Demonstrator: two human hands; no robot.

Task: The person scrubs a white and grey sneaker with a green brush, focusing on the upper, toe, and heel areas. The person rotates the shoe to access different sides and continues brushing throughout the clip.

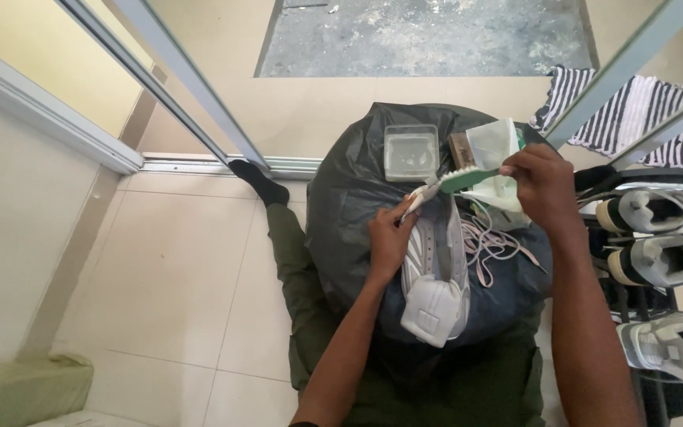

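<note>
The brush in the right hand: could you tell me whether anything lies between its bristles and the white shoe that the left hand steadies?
Nothing visible does. The right hand holds the green-backed brush just above the toe end of the white shoe, which the left hand steadies on the black plastic sheet. The loose laces lie to the side.

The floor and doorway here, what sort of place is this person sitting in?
Probably the entrance of a home, by a sliding door. The tiled floor, the sliding door track and a shoe rack holding sneakers suggest it. The person sits on the floor with a white shoe in their lap.
</note>
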